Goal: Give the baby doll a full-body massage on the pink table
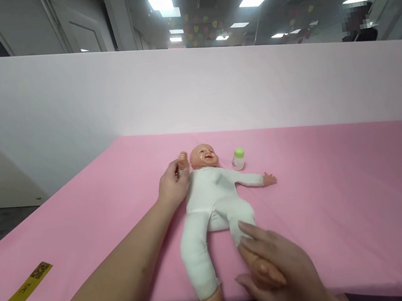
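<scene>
A baby doll (212,197) in a white bodysuit lies on its back on the pink table cover (346,188), head away from me. My left hand (173,185) is closed around the doll's raised arm near its small hand. My right hand (279,273) wraps the doll's foot and lower leg at the near table edge. The doll's other leg hangs over that edge. Its other arm lies stretched out to the right.
A small white bottle with a green cap (238,158) stands just right of the doll's head. A yellow tape strip (16,299) lies at the left edge. A white partition wall (190,85) backs the table. A person stands far behind it at the right.
</scene>
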The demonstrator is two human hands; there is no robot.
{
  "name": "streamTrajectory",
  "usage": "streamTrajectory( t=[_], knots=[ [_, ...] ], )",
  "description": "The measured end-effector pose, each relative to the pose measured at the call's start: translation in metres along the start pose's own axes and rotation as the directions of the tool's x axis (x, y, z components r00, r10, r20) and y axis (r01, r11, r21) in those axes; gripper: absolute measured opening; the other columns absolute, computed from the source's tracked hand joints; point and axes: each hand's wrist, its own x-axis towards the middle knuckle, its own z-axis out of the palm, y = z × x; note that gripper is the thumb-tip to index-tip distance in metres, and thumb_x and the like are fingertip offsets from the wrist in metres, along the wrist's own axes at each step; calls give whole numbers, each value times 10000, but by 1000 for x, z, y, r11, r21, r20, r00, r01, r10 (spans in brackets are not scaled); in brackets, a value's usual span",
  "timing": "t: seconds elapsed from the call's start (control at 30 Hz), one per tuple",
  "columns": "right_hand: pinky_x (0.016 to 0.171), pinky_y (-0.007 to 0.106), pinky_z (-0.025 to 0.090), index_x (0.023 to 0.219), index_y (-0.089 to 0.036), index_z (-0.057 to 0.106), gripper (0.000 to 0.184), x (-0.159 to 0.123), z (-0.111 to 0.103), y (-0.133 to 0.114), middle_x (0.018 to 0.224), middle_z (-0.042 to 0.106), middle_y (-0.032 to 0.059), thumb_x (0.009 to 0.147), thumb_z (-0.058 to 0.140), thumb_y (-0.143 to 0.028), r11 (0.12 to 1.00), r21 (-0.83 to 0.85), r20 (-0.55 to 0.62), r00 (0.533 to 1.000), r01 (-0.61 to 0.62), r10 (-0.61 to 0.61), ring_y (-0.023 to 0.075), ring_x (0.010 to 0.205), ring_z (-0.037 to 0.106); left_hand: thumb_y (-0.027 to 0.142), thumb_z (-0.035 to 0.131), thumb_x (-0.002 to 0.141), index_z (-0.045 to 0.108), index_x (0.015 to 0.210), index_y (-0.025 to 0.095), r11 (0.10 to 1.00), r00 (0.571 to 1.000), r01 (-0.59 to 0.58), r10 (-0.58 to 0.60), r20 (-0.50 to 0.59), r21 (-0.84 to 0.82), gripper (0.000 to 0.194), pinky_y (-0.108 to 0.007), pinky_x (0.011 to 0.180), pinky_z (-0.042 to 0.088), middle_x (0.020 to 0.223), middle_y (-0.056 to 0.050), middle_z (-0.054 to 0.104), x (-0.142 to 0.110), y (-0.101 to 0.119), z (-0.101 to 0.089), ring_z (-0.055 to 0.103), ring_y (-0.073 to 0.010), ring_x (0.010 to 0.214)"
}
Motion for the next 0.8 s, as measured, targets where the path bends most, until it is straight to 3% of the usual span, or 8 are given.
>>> streamTrajectory(
  t=[0.13,0.3,0.43,0.57,0.67,0.8],
  knots=[
    [997,415,626,1244,-212,680,412,37,3,11,1408,658,145,874,773,-369,999,12,-4,999,-50,50,313,1223,697,400,638,945,651,1376,283,925,941,-316,277,194,210,447,-384,1017,489,1308,-64,684,-9,14,4,618,-259,1179],
    [1088,513,554,1322,-210,668,517,70,12,24,1480,600,148,867,776,-431,979,27,161,967,-203,196,342,1371,583,382,568,982,614,1449,317,790,857,-486,346,381,374,474,-491,1235,344,1486,-37,589,-11,20,3,480,-288,1424],
    [1142,532,495,1273,-229,696,445,81,23,29,1518,568,122,852,764,-356,964,41,294,925,-263,240,330,1426,525,437,512,1012,552,1501,384,743,845,-492,281,456,455,493,-601,1267,245,1596,-11,480,-11,23,0,343,-338,1533],
    [1148,512,487,1255,-232,702,432,80,36,35,1512,575,120,838,768,-326,963,73,281,931,-261,231,318,1428,523,424,510,1013,568,1483,384,771,850,-473,271,452,427,475,-562,1255,290,1563,-7,517,-11,24,1,409,-316,1493],
    [1125,501,512,1255,-240,697,449,75,37,35,1518,569,113,817,772,-300,961,81,247,939,-266,239,318,1408,545,420,545,996,594,1462,343,846,887,-397,255,385,356,475,-468,1209,381,1495,-38,577,-10,21,1,499,-279,1414],
    [1095,475,551,1263,-225,681,452,62,24,28,1491,592,129,829,767,-312,971,90,156,966,-222,206,322,1385,571,465,571,982,601,1439,303,965,953,-203,156,258,167,485,-394,1085,479,1379,-74,647,-4,8,0,613,-255,1248]
  ],
)
